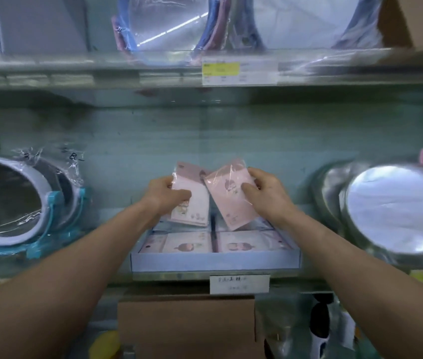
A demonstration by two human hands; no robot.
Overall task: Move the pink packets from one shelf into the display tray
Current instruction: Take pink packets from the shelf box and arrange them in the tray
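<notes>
Head: pink packets, pinched btwn fingers

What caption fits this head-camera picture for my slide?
The left hand and right hand hold pink packets over the display tray, wrapped mirrors on both sides.

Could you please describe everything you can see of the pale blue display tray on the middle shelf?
The display tray is a shallow, pale blue rectangular box, seemingly cardboard, open on top. It sits at the front edge of the shelf, above a white label and between two wrapped round mirrors. A dark divider runs front to back down its middle. Inside, pink packets lie flat on both sides. The left hand and right hand grip further packets over its rear part.
</notes>
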